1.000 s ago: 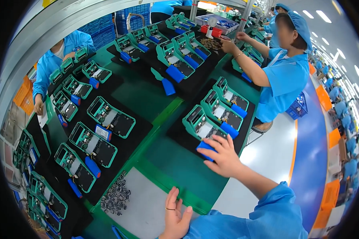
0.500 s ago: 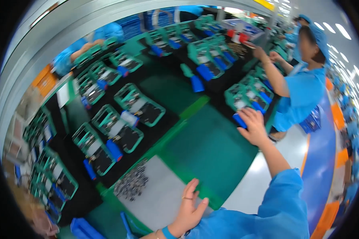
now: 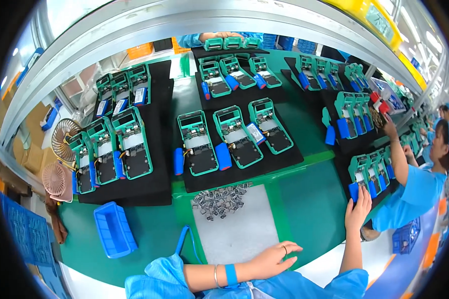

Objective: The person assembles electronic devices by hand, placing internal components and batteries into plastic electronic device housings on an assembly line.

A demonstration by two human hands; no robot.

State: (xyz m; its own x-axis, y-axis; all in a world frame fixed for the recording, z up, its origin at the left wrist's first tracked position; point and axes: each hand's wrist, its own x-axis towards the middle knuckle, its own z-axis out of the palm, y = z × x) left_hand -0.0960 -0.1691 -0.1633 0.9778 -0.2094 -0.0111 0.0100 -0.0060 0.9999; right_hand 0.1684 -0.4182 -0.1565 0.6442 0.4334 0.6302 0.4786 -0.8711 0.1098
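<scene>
My left hand (image 3: 272,260) hovers over the front of the whitish mat (image 3: 234,236), with its fingers stretched out and nothing in them. My right hand (image 3: 358,212) reaches to the right side, fingers extended over the front edge of a black mat. Its fingertips are beside or on a blue battery pack (image 3: 353,191) at the green device housing (image 3: 359,168); whether they press on it I cannot tell. A pile of small metal parts (image 3: 219,203) covers the far left of the whitish mat.
Several green housings with blue battery packs (image 3: 223,156) stand in rows on black mats (image 3: 194,185). An empty blue bin (image 3: 115,230) sits left, near small fans (image 3: 55,178). A co-worker (image 3: 418,192) reaches in at the right. A metal frame (image 3: 224,25) crosses above.
The view has turned, bringing the rows of housings square ahead. My left hand now points right across the mat's front; my right hand stays by the battery at the right mat.
</scene>
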